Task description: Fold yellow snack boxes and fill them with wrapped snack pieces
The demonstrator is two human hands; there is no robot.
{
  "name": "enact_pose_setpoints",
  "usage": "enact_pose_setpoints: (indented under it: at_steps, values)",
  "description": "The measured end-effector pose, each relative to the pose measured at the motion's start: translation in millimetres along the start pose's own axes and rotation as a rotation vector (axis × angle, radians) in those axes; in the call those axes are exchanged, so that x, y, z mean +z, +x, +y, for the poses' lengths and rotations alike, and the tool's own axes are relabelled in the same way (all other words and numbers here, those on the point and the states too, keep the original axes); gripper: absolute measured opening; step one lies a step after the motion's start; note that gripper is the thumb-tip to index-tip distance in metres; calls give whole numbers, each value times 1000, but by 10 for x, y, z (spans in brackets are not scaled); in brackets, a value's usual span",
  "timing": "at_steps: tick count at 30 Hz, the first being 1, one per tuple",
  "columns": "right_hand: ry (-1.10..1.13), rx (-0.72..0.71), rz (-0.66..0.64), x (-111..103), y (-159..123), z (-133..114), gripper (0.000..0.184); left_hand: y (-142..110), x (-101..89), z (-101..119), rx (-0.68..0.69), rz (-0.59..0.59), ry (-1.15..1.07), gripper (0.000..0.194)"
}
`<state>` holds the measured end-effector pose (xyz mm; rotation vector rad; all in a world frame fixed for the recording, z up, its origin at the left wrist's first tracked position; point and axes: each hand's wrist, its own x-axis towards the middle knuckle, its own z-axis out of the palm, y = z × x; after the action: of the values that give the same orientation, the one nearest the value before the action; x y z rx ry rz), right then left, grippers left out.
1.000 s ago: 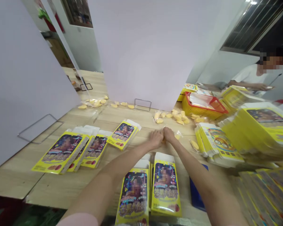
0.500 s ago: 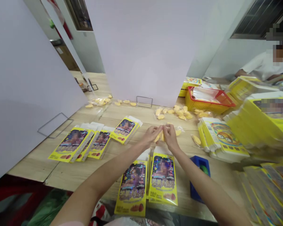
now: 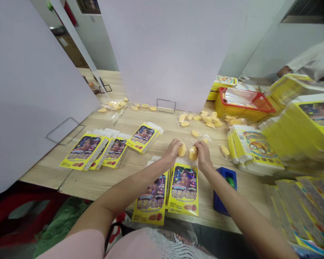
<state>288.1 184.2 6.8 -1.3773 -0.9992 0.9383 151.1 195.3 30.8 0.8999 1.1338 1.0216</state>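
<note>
My left hand (image 3: 174, 151) is closed, its fingertips pinching a yellow oval piece (image 3: 181, 149) that looks wrapped in clear film. A short gap away, my right hand (image 3: 202, 154) grips more yellow oval pieces (image 3: 192, 153), pressed together; how many is unclear. Just beyond the hands lies a loose yellow piece (image 3: 194, 133) on the wooden table (image 3: 118, 190). Below my hands, at the table's front edge, a yellow printed box (image 3: 183, 190) lies face up with its top flap toward them. Beside it lies another yellow box (image 3: 150, 201), partly covered by my left forearm.
Several yellow boxes (image 3: 83, 151) lie at left. A wrapped pile of yellow pieces (image 3: 205, 118) sits near a yellow-red basket (image 3: 240, 108). At right are a blue holder (image 3: 220, 199), box stacks (image 3: 305, 133) and a co-worker's sleeve (image 3: 310, 57). White panels (image 3: 162, 54) stand behind.
My hands, earlier together, have moved apart, each with yellow pieces in its fingers. One yellow piece now lies loose beyond them. The view has tilted slightly downward.
</note>
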Motion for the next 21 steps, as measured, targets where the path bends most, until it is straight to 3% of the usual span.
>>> enact_pose_setpoints:
  at_steps: [3,5,11,14,17,21]
  values:
    - [241,189,77,-206,37,61,23,47,-100,31,-67,16,-77,24]
    - [363,231,110,-278,18,113,27,73,-145,-7,-77,49,-61,29]
    - [338,271,105,-252,-243,257,29,45,-287,-221,-32,-68,228,23]
    - [185,291,-18,-273,-339,264,28,21,-394,-226,-25,-247,475,24]
    - [-6,224,-221,-328,-355,239,26,5,-457,-181,119,-388,751,32]
    - [-293,30,-469,-374,-397,207,17,-85,-466,-155,317,-487,1120,11]
